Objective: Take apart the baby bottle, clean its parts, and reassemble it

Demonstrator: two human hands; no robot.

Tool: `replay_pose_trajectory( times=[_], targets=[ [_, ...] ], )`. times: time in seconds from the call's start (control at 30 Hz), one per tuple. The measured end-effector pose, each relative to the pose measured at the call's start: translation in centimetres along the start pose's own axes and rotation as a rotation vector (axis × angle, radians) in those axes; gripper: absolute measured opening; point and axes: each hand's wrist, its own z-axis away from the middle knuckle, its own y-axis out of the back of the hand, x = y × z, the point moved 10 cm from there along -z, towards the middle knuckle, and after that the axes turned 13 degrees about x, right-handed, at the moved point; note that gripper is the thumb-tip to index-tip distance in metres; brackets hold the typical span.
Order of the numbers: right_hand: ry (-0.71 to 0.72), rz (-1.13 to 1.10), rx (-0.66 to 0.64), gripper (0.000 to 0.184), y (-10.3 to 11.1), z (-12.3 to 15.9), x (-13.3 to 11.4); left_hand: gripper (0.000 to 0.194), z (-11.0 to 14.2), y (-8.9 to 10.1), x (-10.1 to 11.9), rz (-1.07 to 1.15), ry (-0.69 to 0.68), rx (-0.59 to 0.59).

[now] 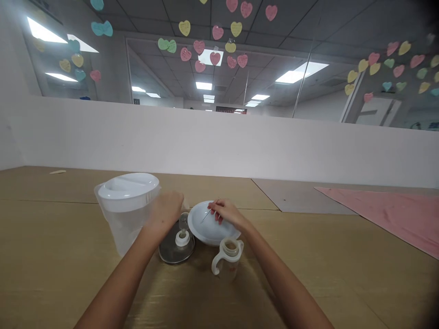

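Note:
My right hand (224,212) pinches a thin, pale stick (206,216) whose lower end slants down over the white bowl (209,236). My left hand (166,209), partly blurred, is closed above the round metal plate (167,251); something pale shows past its fingers, but I cannot make out what. On that plate sit a white bottle collar with a teat (182,238) and a clear cap (184,221). In front of the bowl stands an uncapped baby bottle (229,260) with white handles, its mouth facing up.
Left of my left hand stands a large clear pitcher (120,224) with a white lid, holding clear liquid. A pink cloth (387,210) lies at the right. A small pale flat piece (57,172) rests at the far left. A low white wall (206,146) closes off the table's back.

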Motion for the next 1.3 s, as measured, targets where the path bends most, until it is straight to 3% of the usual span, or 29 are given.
replay_pose_trajectory(
  times=[0.07,0.1,0.2,0.3,0.37,0.47,0.57,0.93,1.3],
  targets=[
    [0.005,-0.009,-0.009,0.036,-0.8,-0.1,0.5,0.023,-0.4,1.3,1.0,0.113,-0.049,0.072],
    [0.037,-0.007,0.044,0.041,-0.1,-0.1,0.1,0.022,-0.6,1.8,1.7,0.207,-0.079,0.105],
    [0.227,-0.008,0.415,0.054,5.6,1.4,-4.0,0.022,-1.0,2.1,3.3,0.515,-0.148,0.160],
    [0.422,-0.130,0.844,0.058,12.0,6.5,-9.1,0.025,-1.2,1.2,4.1,0.703,-0.154,0.145],
    [0.601,-0.192,0.939,0.060,13.3,9.7,-12.1,0.025,-1.1,0.7,4.5,0.770,-0.147,0.133],
    [0.887,-0.074,0.820,0.056,11.1,12.0,-15.5,0.024,-0.8,0.6,5.2,0.839,-0.159,0.117],
    [1.037,0.128,0.716,0.050,8.1,12.1,-16.2,0.022,-0.6,0.9,5.4,0.867,-0.171,0.121],
    [1.048,0.251,0.855,0.050,9.1,12.0,-16.2,0.023,-0.5,1.3,5.8,0.866,-0.145,0.077],
    [1.011,0.252,0.749,0.049,7.5,11.2,-15.9,0.024,-0.3,1.6,6.3,0.878,-0.173,0.082]
  ],
)
